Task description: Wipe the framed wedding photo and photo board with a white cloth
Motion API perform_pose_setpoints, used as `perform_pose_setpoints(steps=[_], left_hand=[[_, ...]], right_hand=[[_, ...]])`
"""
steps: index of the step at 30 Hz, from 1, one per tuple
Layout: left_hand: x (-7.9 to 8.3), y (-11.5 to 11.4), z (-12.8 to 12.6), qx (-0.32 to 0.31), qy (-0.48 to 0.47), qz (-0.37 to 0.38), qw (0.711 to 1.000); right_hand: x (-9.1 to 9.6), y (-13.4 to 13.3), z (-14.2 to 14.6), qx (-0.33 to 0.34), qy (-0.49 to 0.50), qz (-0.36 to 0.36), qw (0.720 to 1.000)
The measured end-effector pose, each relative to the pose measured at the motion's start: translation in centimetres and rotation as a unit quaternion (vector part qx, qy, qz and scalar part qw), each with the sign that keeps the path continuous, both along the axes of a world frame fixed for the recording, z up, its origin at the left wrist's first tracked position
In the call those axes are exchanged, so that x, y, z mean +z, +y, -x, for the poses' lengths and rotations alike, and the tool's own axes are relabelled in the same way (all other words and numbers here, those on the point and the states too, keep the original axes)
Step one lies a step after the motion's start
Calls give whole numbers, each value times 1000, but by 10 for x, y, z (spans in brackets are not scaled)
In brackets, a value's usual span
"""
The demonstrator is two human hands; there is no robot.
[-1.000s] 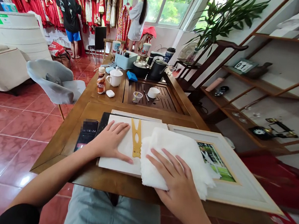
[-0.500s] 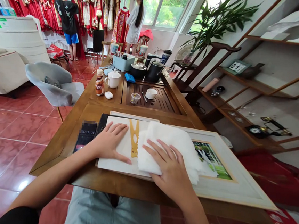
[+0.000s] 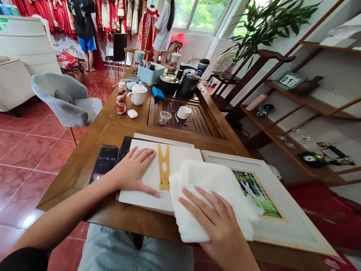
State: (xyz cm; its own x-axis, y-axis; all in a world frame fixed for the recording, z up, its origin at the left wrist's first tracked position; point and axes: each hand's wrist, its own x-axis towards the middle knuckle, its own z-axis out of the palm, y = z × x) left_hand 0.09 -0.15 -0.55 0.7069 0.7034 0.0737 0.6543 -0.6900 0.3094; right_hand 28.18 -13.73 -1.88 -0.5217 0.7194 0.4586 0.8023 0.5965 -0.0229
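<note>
A flat white panel (image 3: 185,153) with a gold forked shape (image 3: 164,168) on it lies near the table's front edge. My left hand (image 3: 135,169) rests flat on the panel's left part, fingers spread, left of the gold shape. Under my right hand (image 3: 213,212) is a folded white fluffy cloth (image 3: 210,176); the fingers lie stretched out on top of it, and the thumb is hidden. The cloth covers the panel's right part, hangs past its front edge, and overlaps a white-framed photo (image 3: 256,192) on the right.
A phone (image 3: 104,162) lies left of the panel. Farther back on the wooden table (image 3: 114,136) are a bottle (image 3: 121,98), a lidded white mug (image 3: 137,94), a small white bowl (image 3: 184,112) and a blue box (image 3: 149,73). Two people stand by hanging garments.
My right hand and the white cloth have slid toward me and to the right, baring more of the panel's upper right. My left hand stays in place.
</note>
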Motion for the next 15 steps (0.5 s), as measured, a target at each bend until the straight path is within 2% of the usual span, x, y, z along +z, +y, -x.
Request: perform_pose_setpoints(steps=[5,11,15], left_hand=[[2,0,0,-1,10,0,1000],[4,1,2,-14,20,-25,999],[5,0,1,-16,40,-59,997]], right_hand=[[3,-15,-19,-3,-11,-60,998],[13,-19,-51,-101,-39,-94,990],[9,-10,-76,-142,-77,-112,981]])
